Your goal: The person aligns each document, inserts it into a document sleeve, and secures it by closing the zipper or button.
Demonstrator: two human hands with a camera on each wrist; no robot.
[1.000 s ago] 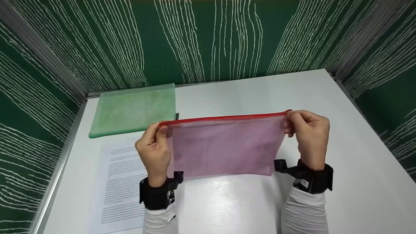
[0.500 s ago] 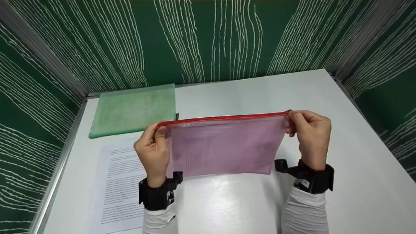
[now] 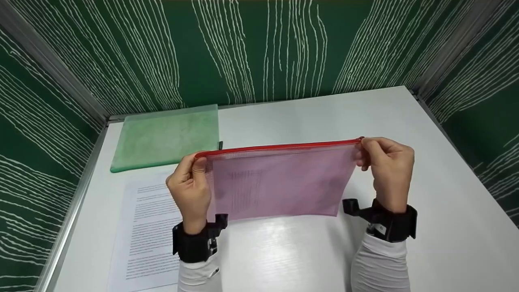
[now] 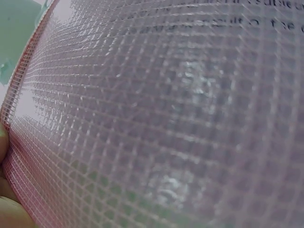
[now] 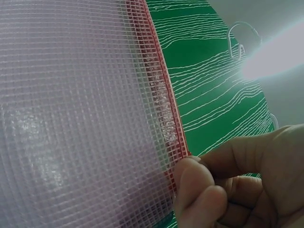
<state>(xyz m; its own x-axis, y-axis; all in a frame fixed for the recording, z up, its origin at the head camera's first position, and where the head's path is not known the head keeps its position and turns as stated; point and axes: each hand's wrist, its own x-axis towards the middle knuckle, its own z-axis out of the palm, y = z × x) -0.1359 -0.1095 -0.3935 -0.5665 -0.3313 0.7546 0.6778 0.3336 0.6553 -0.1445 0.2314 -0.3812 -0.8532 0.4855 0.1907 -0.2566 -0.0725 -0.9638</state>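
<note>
White sleeves (image 3: 199, 279) reach in from the near side of a white table (image 3: 454, 215), a black strap (image 3: 194, 246) around each wrist. A person's left hand (image 3: 189, 186) and right hand (image 3: 390, 174) hold a pink mesh pouch (image 3: 279, 184) by its two upper corners, over the middle of the table. The left thumb and curled fingers pinch one end of the red zipper (image 3: 284, 147); the right thumb and fingers grip the other, where a small red tip shows beside them.

Stretched nearly straight between the hands, the zipper rises slightly toward the right. Below it the pouch hangs as a broad, flat panel, its lower edge almost level. The fine grid of the mesh is plain in both wrist views, glossy with patches of glare. A strip along the left side looks clearer than the mauve middle. Printed letters show through the mesh; whether they lie inside or behind cannot be told.

Beyond the left hand, a sheet of printed paper (image 3: 151, 231) lies along the table's left edge, partly covered by hand and pouch. A green pouch (image 3: 168, 138) lies flat at the far left corner, a small dark stick (image 3: 221, 145) at its side. Green walls (image 3: 255, 48) with wavy white lines stand behind.
</note>
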